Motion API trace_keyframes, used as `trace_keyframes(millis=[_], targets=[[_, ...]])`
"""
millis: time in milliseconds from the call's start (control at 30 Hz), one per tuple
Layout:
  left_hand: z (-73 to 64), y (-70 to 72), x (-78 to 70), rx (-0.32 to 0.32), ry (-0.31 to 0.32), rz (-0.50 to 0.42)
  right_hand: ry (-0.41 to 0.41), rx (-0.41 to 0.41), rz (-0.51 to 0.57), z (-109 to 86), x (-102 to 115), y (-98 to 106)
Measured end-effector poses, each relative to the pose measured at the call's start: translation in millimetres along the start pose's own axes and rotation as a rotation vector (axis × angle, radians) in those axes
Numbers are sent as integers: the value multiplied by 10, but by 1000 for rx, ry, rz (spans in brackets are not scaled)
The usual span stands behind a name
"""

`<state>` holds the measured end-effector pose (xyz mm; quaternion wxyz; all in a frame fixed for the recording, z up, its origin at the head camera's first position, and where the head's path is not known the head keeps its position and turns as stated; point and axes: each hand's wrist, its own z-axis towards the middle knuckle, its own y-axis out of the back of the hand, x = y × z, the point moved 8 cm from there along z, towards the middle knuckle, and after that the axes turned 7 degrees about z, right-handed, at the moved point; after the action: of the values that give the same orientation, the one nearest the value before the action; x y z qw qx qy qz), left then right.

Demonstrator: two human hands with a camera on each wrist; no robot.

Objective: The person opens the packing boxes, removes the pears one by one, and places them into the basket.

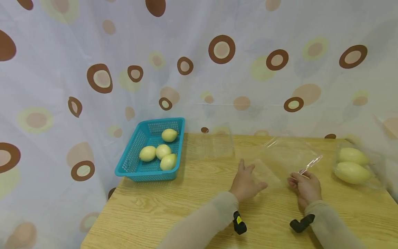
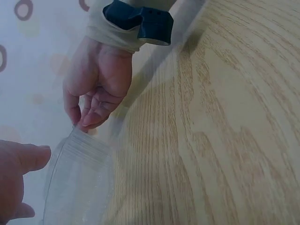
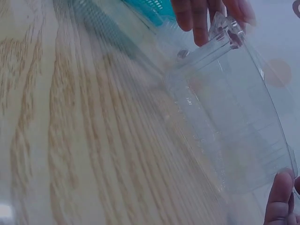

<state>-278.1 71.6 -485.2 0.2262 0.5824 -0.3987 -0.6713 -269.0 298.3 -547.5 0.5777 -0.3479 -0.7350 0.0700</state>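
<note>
A clear plastic clamshell box point(image 1: 289, 154) lies in front of me, its lid side spread toward the back of the table. My right hand point(image 1: 307, 189) pinches the box's near right edge between thumb and fingers; the left wrist view shows that right hand point(image 2: 101, 84) at a corner of the clear plastic. Beside the near left part of the box is my left hand point(image 1: 247, 181), its fingers spread and holding nothing. In the right wrist view the left hand's fingers point(image 3: 199, 21) hang close over the box's far end.
A blue plastic basket point(image 1: 124, 160) with several pale yellow fruits point(image 1: 169, 162) stands at the left. Another clear box point(image 1: 217, 143) sits at the back. On the right, a clear box point(image 1: 377, 166) contains two larger pale yellow fruits point(image 1: 352, 173). A patterned curtain point(image 1: 199, 69) hangs behind the wooden table point(image 1: 149, 211).
</note>
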Motion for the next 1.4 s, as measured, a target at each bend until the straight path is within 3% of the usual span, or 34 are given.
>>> trace_keyframes(millis=[167,300,500,667,1000,1133,1400], targets=[[40,-74,-89,-39,-58,136,-19,-44,68,-22,-42,-12],[139,-109,-80,-63,-82,206,-46,-67,83,-38,-62,-33],[314,-92,-50,-43,-121,343,-65,-54,95,5,-61,-129],[443,-54,-52,-80,-166,422,-78,-57,118,42,-81,-231],[557,34,-63,-121,-200,550,-84,-90,167,139,-150,-490],[589,16,-54,-121,-221,597,-85,-104,130,180,-170,-573],[605,-29,-59,-90,-254,559,-93,-118,78,252,-183,-613]])
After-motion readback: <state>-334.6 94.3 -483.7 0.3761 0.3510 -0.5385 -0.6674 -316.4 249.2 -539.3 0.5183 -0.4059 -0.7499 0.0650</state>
